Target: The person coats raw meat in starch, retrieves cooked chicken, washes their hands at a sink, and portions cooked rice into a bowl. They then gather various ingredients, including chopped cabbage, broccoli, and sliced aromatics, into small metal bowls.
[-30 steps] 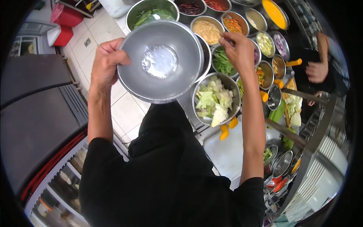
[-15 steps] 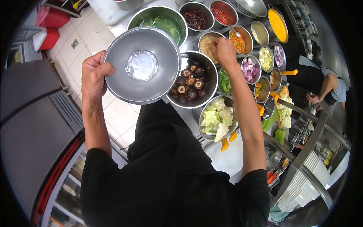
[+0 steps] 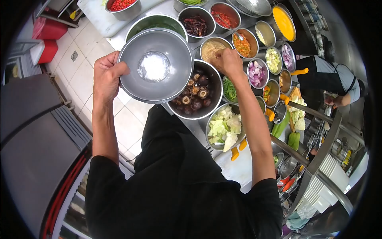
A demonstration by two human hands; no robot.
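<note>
My left hand (image 3: 106,76) grips the rim of a grey metal bowl (image 3: 179,67), thumb inside the wall. The bowl has nothing in it and is held above the counter, partly covering a pot of green leaves in liquid (image 3: 157,22). My right hand (image 3: 230,64) is closed, with its fingertips at the near side of a round container of pale, thin shreds (image 3: 211,49). Whatever the fingers pinch is hidden. Just below, between the hands, stands a large pot (image 3: 217,93) of dark mushrooms (image 3: 195,89).
Around my right arm are chopped green vegetables (image 3: 229,89), cut cabbage (image 3: 225,125), purple onion pieces (image 3: 256,73) and orange chopped food (image 3: 243,46). Dried red chillies (image 3: 195,26) stand beyond. A metal rail (image 3: 294,149) runs at right; another person (image 3: 338,79) stands past it.
The view has shifted, showing more of the counter's far left. My right hand has moved down and its fingers now curl at the near edge of the shreds container. The bowl stays in my left hand.
</note>
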